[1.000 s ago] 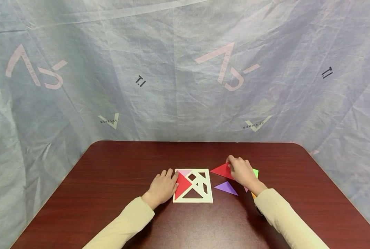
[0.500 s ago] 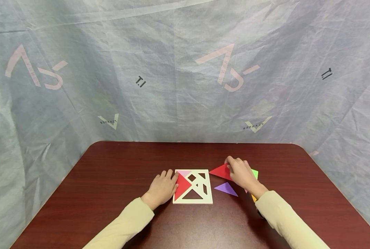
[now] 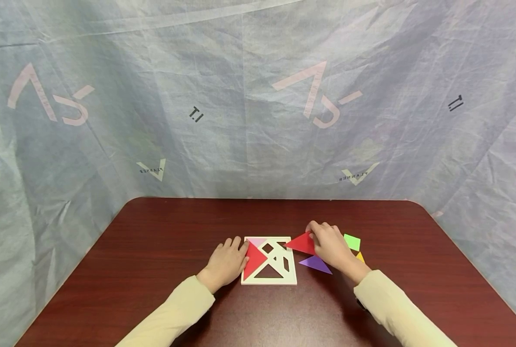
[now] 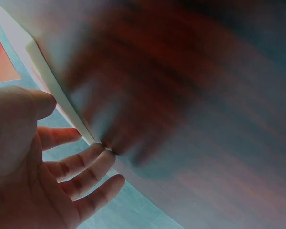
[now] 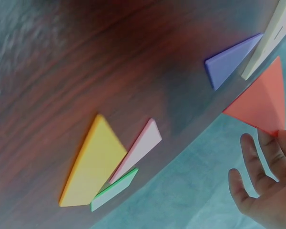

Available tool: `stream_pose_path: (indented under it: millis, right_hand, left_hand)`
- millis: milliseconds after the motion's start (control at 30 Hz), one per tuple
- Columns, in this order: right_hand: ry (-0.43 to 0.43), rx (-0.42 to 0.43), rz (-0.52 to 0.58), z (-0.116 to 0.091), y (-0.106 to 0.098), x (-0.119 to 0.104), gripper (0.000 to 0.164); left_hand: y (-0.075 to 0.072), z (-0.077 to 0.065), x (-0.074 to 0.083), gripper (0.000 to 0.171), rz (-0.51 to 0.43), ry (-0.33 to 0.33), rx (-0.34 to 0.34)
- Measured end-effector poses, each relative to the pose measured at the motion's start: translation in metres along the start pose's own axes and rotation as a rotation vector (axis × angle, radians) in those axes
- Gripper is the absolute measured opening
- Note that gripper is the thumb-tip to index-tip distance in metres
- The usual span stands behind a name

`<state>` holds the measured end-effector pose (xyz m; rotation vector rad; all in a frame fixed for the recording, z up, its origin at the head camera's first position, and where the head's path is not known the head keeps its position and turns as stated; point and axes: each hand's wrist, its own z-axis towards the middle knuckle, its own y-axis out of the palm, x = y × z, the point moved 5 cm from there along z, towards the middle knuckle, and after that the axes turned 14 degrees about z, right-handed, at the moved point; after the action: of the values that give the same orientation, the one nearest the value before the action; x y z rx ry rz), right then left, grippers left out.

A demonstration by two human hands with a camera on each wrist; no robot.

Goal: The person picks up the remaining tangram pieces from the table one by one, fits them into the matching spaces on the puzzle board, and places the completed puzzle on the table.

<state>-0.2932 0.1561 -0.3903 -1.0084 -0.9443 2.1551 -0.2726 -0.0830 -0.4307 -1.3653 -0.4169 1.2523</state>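
A: Here's the right hand (image 3: 333,246), fingers (image 5: 272,155) pinching a red triangle (image 3: 300,244) by its edge, just off the bench (image 3: 175,221)!

B: Its tip reaches left of those fingers, over the board's (image 3: 268,283) right side in the head view; touching or not, I can't tell.

A: And the left hand (image 3: 224,262)?

B: Fingers relaxed and spread, gripping nothing, at the board's left edge; a second red triangle (image 3: 253,260) sits just right of them.

A: For a clean carry, I'd want a light pinch and a level piece, clear of the purple triangle (image 3: 316,264) on the right fingers' near side.

B: With left fingers steadying the board! Yellow (image 5: 92,164), pink (image 5: 138,150) and green (image 3: 352,242) pieces lie right of the pinching fingers, safely apart.
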Motion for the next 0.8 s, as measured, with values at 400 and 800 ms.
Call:
stream_pose_path:
  millis: [400, 800]
  right_hand:
    - [-0.058, -0.006, 0.027, -0.003, 0.008, -0.02, 0.012]
    - [-0.118, -0.035, 0.073, -0.005, 0.015, -0.043, 0.014]
  left_hand:
    - [-0.001, 0.0, 0.0, 0.043, -0.001, 0.001, -0.002]
    - [-0.001, 0.0, 0.0, 0.043, 0.002, -0.001, -0.015]
